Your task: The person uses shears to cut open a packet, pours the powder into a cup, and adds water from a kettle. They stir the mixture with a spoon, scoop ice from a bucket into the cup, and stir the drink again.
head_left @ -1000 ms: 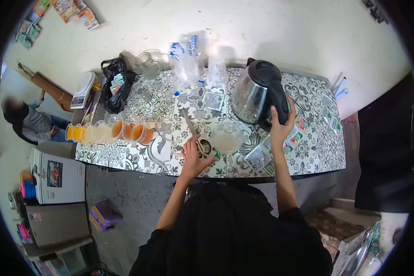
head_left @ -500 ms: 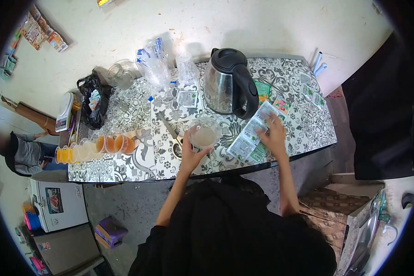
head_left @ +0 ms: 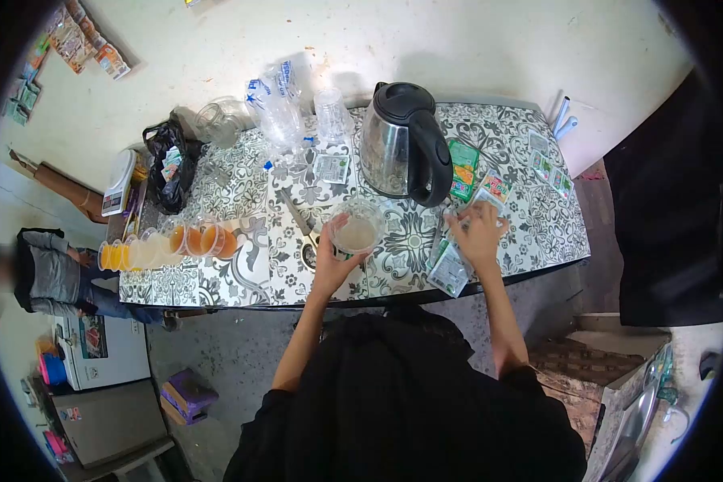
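My left hand (head_left: 335, 261) is wrapped round a clear plastic cup (head_left: 357, 227) with something pale and cloudy inside. With bent fingers my right hand (head_left: 477, 239) grips a strip of sachets (head_left: 492, 198), partly hidden under it. A silver and green sachet (head_left: 449, 271) lies just below that hand, near the table's front edge. Beyond the right hand are a green packet (head_left: 463, 169) and a red and green sachet (head_left: 496, 187). A pair of scissors (head_left: 300, 217) lies left of the cup. The kettle (head_left: 394, 145), glass with a black lid and handle, stands behind.
Cups of yellow, pale and orange drink (head_left: 165, 247) stand in a row on the left. Behind them are a black bag (head_left: 169, 165), a scale (head_left: 120, 183) and plastic-wrapped cups (head_left: 277, 116). More sachets (head_left: 550, 174) lie far right. Another person (head_left: 56, 269) stands beyond the table's left end.
The sachet strip, earlier spread flat, is now bunched under my right hand, uncovering the tabletop beside the cup. The left hand keeps the cup in place. The person at left has shifted position.
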`<state>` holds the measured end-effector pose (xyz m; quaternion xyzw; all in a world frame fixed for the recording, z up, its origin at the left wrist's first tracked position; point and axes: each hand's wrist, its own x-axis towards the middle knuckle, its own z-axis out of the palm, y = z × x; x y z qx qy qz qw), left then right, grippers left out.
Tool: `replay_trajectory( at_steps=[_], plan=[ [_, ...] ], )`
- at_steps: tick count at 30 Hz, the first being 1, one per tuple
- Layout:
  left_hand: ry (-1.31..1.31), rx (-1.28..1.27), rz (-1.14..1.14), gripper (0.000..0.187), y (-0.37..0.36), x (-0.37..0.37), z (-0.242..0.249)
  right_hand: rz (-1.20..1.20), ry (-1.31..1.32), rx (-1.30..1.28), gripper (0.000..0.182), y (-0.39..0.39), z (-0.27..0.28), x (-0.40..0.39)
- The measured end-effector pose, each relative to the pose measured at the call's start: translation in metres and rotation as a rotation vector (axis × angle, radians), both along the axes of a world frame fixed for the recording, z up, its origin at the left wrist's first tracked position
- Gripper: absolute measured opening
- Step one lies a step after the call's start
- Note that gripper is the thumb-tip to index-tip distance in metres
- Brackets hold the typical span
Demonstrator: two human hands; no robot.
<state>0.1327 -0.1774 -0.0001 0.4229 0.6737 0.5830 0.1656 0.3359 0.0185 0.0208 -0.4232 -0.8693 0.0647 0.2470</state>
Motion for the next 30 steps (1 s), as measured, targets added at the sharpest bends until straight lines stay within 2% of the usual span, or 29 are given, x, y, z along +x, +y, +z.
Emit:
replay_trajectory(
  at_steps=[1,3,5,7,8,9,10,11,12,13,14,15,18,20,21,23,29,30],
  plan=[
    [-0.012,-0.009,0.005,0.073,0.000,0.002,0.004,0.006,0.004,0.002,0.031,-0.003,0.001,-0.006],
    [-0.022,-0.015,0.018,0.071,0.001,0.004,0.011,0.079,-0.187,-0.136,0.027,-0.006,0.001,-0.015],
    [-0.013,-0.033,0.001,0.071,0.000,0.003,0.012,0.083,-0.148,-0.141,0.024,-0.003,-0.014,-0.017],
    [0.032,-0.035,0.007,0.073,0.000,-0.001,0.003,0.034,0.063,-0.214,0.022,-0.004,-0.017,-0.015],
    [0.015,0.002,-0.009,0.077,0.002,-0.001,-0.002,0.050,0.087,-0.046,0.024,-0.004,-0.015,-0.011],
    [-0.004,0.036,-0.028,0.081,0.004,-0.001,-0.007,0.060,0.084,-0.052,0.024,-0.001,-0.013,-0.004],
    [-0.052,0.096,-0.066,0.090,0.007,-0.001,-0.009,0.027,0.301,-0.410,0.023,0.004,-0.010,0.003],
    [-0.054,0.093,-0.058,0.090,0.010,-0.001,-0.011,-0.013,0.514,-0.770,0.023,0.007,-0.007,0.008],
    [-0.017,0.137,-0.057,0.093,0.014,-0.001,-0.009,-0.008,0.511,-0.773,0.023,0.007,0.001,0.010],
    [0.019,0.183,-0.057,0.096,0.017,0.000,-0.004,0.077,0.686,-0.780,0.022,0.006,0.013,0.014],
    [-0.059,0.203,-0.039,0.094,0.018,0.003,0.000,0.162,0.862,-0.782,0.022,0.004,0.026,0.016],
    [-0.061,0.202,-0.036,0.094,0.018,0.003,-0.003,0.163,0.859,-0.784,0.022,0.002,0.042,0.020],
    [-0.107,0.206,-0.040,0.090,0.023,-0.001,-0.010,0.130,0.703,-0.745,0.019,-0.005,0.102,0.025],
    [-0.118,0.186,-0.041,0.086,0.022,-0.001,-0.010,0.522,0.275,-0.445,0.017,-0.023,0.142,0.014],
    [-0.117,0.183,-0.043,0.086,0.021,0.000,-0.010,0.519,0.278,-0.448,0.017,-0.031,0.152,0.006],
    [-0.057,0.211,-0.042,0.085,0.024,0.000,-0.006,0.716,-0.160,-0.110,0.020,-0.044,0.166,-0.016],
    [-0.088,0.192,-0.047,0.084,0.021,0.002,-0.008,0.827,-0.345,0.071,0.022,-0.043,0.122,-0.095],
    [-0.108,0.191,-0.067,0.085,0.021,0.002,-0.004,0.851,-0.215,-0.097,0.019,-0.042,0.116,-0.104]
  ],
)
